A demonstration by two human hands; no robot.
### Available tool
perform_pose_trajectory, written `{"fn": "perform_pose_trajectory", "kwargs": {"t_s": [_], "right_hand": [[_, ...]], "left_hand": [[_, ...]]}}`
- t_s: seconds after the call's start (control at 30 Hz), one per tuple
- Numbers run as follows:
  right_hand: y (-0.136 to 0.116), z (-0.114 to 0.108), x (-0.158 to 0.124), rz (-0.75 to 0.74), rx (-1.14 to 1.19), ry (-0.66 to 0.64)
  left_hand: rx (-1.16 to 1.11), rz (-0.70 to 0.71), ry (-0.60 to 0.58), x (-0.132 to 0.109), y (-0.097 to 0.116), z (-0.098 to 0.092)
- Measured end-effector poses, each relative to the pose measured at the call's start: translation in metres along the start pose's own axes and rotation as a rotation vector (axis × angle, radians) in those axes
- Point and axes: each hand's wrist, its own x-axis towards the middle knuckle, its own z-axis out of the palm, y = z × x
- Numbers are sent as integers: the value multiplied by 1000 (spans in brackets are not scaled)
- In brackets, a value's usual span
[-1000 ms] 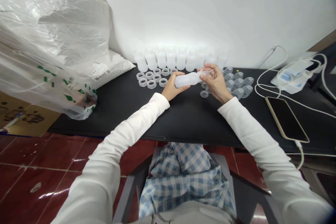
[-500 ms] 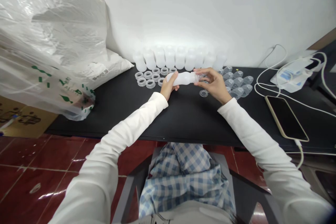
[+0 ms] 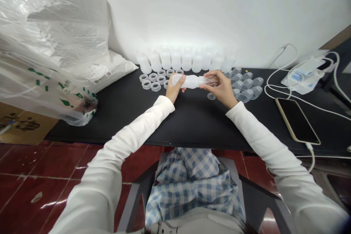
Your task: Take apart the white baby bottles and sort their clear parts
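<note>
a white bottle (image 3: 192,81) lies level in front of the standing bottle row (image 3: 187,60). the left hand (image 3: 172,88) has its grip closed round the base end; the right hand (image 3: 223,89) curls its grip round a clear top (image 3: 210,80) at the neck end.

Is a black table (image 3: 192,124); bears standing white bottles (image 3: 187,60) in a back row, clear rings (image 3: 155,89) before them at left, domed caps (image 3: 245,95) at right, a clear disc (image 3: 211,98) between, a phone (image 3: 298,120) and white block (image 3: 301,80) farther right, a white sack (image 3: 115,66) far left
</note>
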Motion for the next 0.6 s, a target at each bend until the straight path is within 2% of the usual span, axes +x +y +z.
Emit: {"fn": "perform_pose_trajectory", "kwargs": {"t_s": [0.13,0.23,0.33,0.4,0.6], "right_hand": [[3,3,2,81,25,16],[4,5,3,128,59,-32],[4,5,4,113,85,-58],[2,4,3,65,101,-78],[-6,3,-1,-69,97,-166]], "left_hand": [[71,136,-32,-5,2,2],[102,184,-22,-7,3,3],[89,207,9,-6,2,2],[57,172,21,-3,0,1],[13,-91,8,3,-1,-5]]}}
